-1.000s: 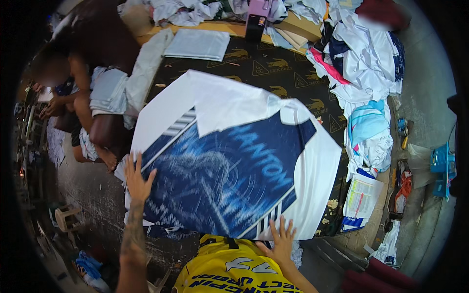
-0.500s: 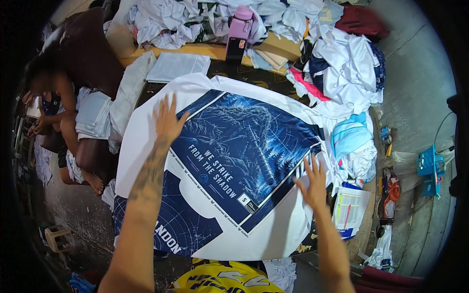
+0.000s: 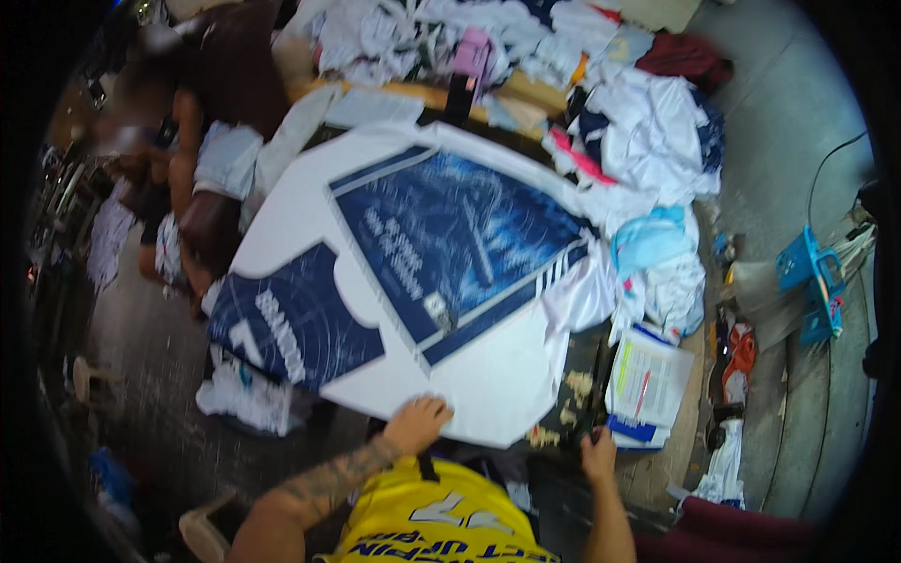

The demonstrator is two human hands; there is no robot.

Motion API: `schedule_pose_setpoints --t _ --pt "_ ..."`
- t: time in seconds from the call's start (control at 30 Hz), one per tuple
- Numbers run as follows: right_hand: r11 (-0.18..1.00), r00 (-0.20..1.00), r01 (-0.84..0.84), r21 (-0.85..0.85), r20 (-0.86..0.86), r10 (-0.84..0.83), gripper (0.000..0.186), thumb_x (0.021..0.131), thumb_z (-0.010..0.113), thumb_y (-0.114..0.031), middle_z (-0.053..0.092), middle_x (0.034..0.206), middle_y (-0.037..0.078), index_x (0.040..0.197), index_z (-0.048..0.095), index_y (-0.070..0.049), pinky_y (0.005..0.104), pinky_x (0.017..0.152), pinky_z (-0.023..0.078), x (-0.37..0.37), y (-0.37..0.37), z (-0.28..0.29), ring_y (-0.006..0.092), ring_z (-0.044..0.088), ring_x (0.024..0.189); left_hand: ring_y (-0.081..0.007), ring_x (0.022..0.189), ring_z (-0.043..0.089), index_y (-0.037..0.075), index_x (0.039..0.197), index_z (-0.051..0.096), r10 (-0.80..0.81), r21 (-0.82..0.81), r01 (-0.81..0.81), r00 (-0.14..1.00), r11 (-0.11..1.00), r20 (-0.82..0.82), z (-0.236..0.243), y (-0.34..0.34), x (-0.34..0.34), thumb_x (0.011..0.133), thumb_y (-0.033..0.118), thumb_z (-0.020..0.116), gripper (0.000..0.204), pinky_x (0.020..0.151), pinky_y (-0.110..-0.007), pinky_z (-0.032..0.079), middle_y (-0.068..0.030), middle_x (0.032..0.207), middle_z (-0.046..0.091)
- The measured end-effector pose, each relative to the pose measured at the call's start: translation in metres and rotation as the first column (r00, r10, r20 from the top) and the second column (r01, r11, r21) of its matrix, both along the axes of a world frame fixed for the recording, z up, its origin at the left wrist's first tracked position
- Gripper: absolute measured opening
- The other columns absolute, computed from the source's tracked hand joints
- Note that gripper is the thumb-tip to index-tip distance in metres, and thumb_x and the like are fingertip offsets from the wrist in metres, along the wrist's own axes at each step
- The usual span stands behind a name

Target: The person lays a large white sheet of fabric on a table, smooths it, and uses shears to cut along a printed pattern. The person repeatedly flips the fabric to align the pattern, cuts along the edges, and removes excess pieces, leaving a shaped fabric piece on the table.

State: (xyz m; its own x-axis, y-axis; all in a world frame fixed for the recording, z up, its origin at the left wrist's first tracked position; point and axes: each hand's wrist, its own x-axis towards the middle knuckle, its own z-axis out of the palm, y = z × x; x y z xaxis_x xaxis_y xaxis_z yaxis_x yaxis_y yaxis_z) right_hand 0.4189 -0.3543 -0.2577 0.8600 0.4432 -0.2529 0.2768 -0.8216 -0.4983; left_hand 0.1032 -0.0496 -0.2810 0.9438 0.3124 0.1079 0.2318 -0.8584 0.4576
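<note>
A large white cloth sheet [image 3: 474,403] with dark navy printed jersey shapes [image 3: 497,216] is spread over a dark table [image 3: 577,389]. My left hand [image 3: 422,420] lies on the sheet's near edge, fingers slightly bent and apart. My right hand [image 3: 597,448] is by the table's right front, beside a sheaf of papers [image 3: 648,375] and a blue folder, its fingers closed round a small dark thing that is too blurred to name. A yellow shirt with dark lettering [image 3: 441,521] is below my hands.
Heaped white garments [image 3: 657,141] line the back and right. A pink bottle [image 3: 469,58] stands at the back. Another person [image 3: 183,159] sits at left by folded cloth. A blue plastic holder [image 3: 812,281] is at right, a plastic stool [image 3: 94,380] at lower left.
Both my hands have moved from up on the print down toward the near edge, the right one closing on a dark thing. The sheet, showing a different printed face since one second ago, appears higher in view.
</note>
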Motion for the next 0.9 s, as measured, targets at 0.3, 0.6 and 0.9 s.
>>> schedule_pose_setpoints --t 0.3,0.6,0.9 --pt "0.832 0.603 -0.547 -0.089 -0.732 0.319 0.074 0.089 0.087 -0.055 0.074 0.119 0.022 0.132 0.065 0.0 0.0447 0.1 0.052 -0.068 -0.056 0.086 0.0345 0.07 0.116 -0.0297 0.111 0.062 0.008 0.102 0.083 0.505 -0.408 -0.426 0.857 0.807 0.105 0.025 -0.028 -0.026 0.097 0.019 0.076 0.014 0.101 -0.044 0.046 -0.0045 0.102 0.078" --pt "0.736 0.499 -0.677 -0.019 -0.747 0.439 0.09 0.086 0.076 -0.078 0.078 0.104 0.025 0.121 0.072 0.004 0.0451 0.09 0.057 -0.105 0.082 0.034 0.0387 0.076 0.101 -0.0282 0.121 0.054 0.01 0.102 0.085 0.403 -0.296 -0.391 0.915 0.872 -0.022 0.024 -0.04 -0.02 0.094 0.02 0.079 0.014 0.108 -0.047 0.037 -0.0016 0.11 0.066" --pt "0.749 0.472 -0.66 -0.053 -0.805 0.36 0.075 0.086 0.085 -0.068 0.077 0.085 0.013 0.103 0.081 0.005 0.0359 0.081 0.057 -0.109 0.115 0.032 0.0176 0.071 0.08 -0.0286 0.127 0.052 0.012 0.099 0.085 0.347 -0.331 -0.339 0.937 0.881 -0.037 0.022 -0.028 -0.019 0.091 0.015 0.081 0.01 0.114 -0.051 0.035 -0.0007 0.118 0.066"
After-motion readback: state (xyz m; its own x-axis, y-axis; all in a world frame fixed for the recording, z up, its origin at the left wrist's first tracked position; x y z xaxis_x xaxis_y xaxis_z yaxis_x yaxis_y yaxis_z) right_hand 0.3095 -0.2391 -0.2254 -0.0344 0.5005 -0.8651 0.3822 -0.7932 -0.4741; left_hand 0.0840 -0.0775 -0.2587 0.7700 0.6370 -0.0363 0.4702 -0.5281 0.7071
